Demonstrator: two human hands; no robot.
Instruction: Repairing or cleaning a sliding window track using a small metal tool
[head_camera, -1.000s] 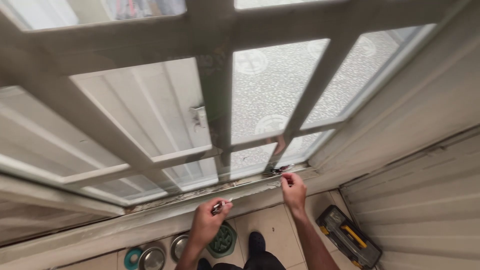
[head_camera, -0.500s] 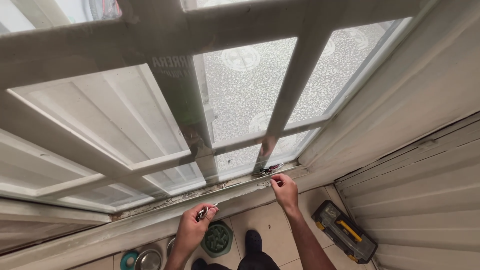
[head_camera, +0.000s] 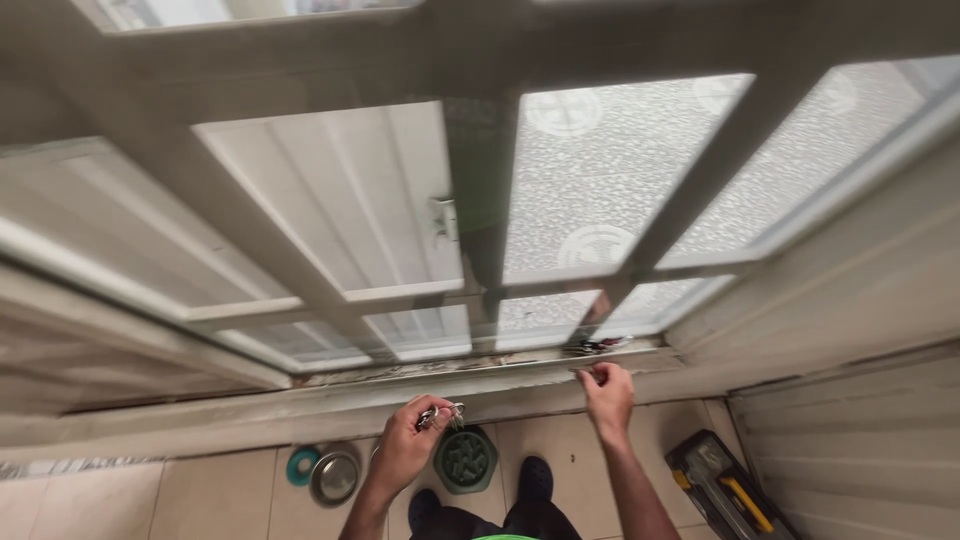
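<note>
Nearest the camera, on the tiled floor (head_camera: 230, 495) below the sill, stand a steel bowl (head_camera: 335, 478), a blue ring-shaped dish (head_camera: 298, 465) just beside it, and a green ridged bowl (head_camera: 465, 460); an open toolbox (head_camera: 725, 490) with a yellow-handled tool lies toward the right wall, within reach of the work. Above these, the left hand (head_camera: 405, 445) is closed around a small metal tool (head_camera: 440, 413) (possibly pliers; too small to tell), kept level with the window sill (head_camera: 300, 405) and pointing toward it. The right hand (head_camera: 607, 392) rests its fingertips on the sill's front edge near its right end, fingers curled and pinched together, though whether they grip anything cannot be told. Just beyond it, in the sill's track at the foot of the frosted panes, lies a small dark object (head_camera: 597, 346), apart from the fingers. Farthest off, the white window frame (head_camera: 480, 290) carries a latch (head_camera: 442, 217) on its central upright.
</note>
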